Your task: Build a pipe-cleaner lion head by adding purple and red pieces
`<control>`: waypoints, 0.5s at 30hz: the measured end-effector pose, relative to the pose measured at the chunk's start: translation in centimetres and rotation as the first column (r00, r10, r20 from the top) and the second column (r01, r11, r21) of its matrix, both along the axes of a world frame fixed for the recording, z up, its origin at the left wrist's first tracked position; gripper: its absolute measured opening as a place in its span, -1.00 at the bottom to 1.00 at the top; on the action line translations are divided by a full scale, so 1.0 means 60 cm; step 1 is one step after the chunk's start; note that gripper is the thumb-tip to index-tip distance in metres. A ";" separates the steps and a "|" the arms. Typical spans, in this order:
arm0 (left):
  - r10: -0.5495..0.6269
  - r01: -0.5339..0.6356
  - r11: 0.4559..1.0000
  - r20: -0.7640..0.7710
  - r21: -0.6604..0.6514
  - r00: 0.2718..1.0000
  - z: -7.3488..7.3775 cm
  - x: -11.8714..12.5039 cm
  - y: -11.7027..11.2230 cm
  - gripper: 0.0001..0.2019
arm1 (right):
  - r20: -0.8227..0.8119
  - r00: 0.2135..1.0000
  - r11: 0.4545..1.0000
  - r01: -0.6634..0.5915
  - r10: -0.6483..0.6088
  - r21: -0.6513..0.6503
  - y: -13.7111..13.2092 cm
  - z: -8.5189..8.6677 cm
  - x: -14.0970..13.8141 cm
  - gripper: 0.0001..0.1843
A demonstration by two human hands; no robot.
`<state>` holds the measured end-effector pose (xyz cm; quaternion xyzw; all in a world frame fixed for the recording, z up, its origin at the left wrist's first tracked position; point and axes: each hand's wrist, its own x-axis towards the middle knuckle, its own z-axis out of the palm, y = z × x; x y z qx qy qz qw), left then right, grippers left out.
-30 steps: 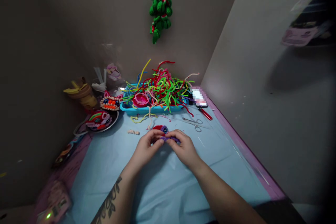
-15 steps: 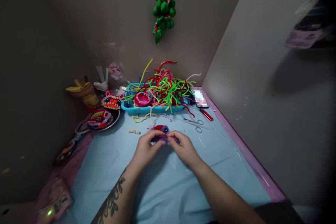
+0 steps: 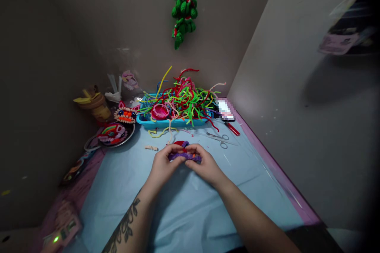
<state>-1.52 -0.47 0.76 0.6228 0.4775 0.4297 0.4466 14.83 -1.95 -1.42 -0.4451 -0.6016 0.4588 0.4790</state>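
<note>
A small purple and red pipe-cleaner craft piece (image 3: 184, 157) is held low over the blue cloth, between both hands. My left hand (image 3: 164, 166) grips its left side, thumb in front and fingers curled behind. On the other side my right hand (image 3: 205, 167) holds it the same way, fingers bent over the top. A purple edge shows along the front, with a bit of orange near the right fingers and red at the back. Fingers cover much of the piece. Short cream pipe-cleaner bits (image 3: 151, 148) lie left of it on the cloth.
Behind stands a blue tray (image 3: 166, 124) heaped with pipe cleaners (image 3: 191, 101). Scissors (image 3: 220, 139), a red-handled tool (image 3: 233, 129) and a phone (image 3: 225, 110) lie to the right. A metal dish (image 3: 131, 134) with fuzzy crafts and a pot (image 3: 95, 104) stand left. Walls rise behind.
The piece has been turned between my fingers, so its purple front edge shows more and an orange bit has appeared. My right thumb has shifted slightly left and down.
</note>
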 end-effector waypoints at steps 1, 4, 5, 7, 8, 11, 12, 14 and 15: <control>0.005 -0.005 1.000 0.010 -0.012 1.000 0.000 -0.001 0.000 -0.78 | 0.027 0.999 0.999 0.039 -0.040 0.034 -0.001 0.000 0.000 -0.68; -0.002 0.003 0.999 0.042 -0.035 0.999 0.000 -0.002 0.000 -0.75 | 0.124 0.983 0.986 0.116 -0.132 0.122 -0.001 0.002 0.002 -0.83; -0.006 0.008 0.999 0.047 -0.035 0.999 0.000 -0.003 0.001 -0.75 | 0.146 0.978 0.982 0.126 -0.146 0.139 -0.001 0.002 0.004 -0.87; -0.005 0.006 1.000 0.047 -0.016 0.999 0.001 -0.003 0.001 -0.77 | 0.167 0.974 0.979 0.129 -0.155 0.156 0.000 0.003 0.006 -0.89; 0.000 0.000 1.000 0.040 0.000 0.999 0.001 -0.003 0.000 -0.78 | 0.171 0.973 0.979 0.129 -0.156 0.161 0.001 0.004 0.007 -0.89; 0.007 -0.007 0.999 0.010 0.049 1.000 0.003 -0.003 0.000 -0.81 | 0.174 0.973 0.977 0.120 -0.151 0.177 0.002 0.004 0.008 -0.92; 0.004 -0.004 0.998 0.001 0.063 1.000 0.004 -0.003 0.000 -0.82 | 0.173 0.974 0.977 0.116 -0.147 0.180 0.003 0.004 0.008 -0.92; -0.003 0.005 0.995 -0.016 0.095 1.000 0.003 -0.003 0.000 -0.83 | 0.170 0.976 0.978 0.105 -0.137 0.182 0.003 0.003 0.008 -0.94; -0.005 0.008 0.993 -0.026 0.117 1.000 0.002 -0.003 0.000 -0.84 | 0.167 0.977 0.978 0.099 -0.130 0.182 0.004 0.003 0.008 -0.94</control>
